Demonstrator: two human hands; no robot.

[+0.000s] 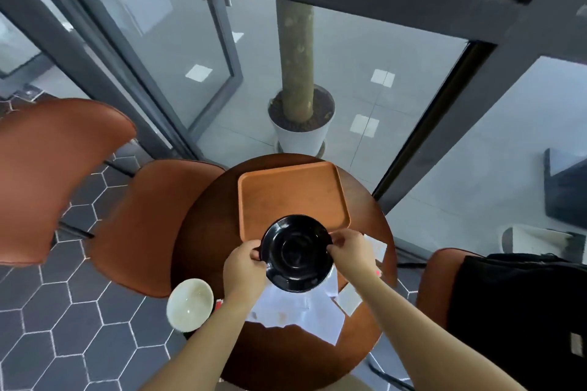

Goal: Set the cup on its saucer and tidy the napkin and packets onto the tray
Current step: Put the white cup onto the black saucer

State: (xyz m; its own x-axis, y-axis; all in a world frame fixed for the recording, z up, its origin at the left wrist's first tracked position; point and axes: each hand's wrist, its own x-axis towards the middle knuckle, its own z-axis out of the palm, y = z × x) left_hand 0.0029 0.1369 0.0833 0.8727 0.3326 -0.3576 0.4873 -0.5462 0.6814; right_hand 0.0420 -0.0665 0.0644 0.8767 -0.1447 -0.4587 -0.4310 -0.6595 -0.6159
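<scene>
2 hands point(244, 267) point(349, 252) grip saucer point(297, 252) over napkin point(305, 311); cup point(190, 303) L, packets point(349, 298) R.

I see a glossy black saucer point(297, 252) with pale highlights along its rim. The cup point(190, 304) reads cream-white inside. The tray point(286, 190) is warm orange-brown with a faint wood grain, and the table point(286, 355) under it is a darker red-brown. The napkin point(305, 314) is white with a few faint tan spots; the packets point(348, 298) look off-white. The chairs point(152, 225) are rust-orange. The floor point(63, 327) is dark grey hexagon tiles with whitish grout lines. The plant pot point(301, 133) is white, its trunk point(295, 57) olive-green with paler blotches. The bag point(514, 311) is black.
</scene>
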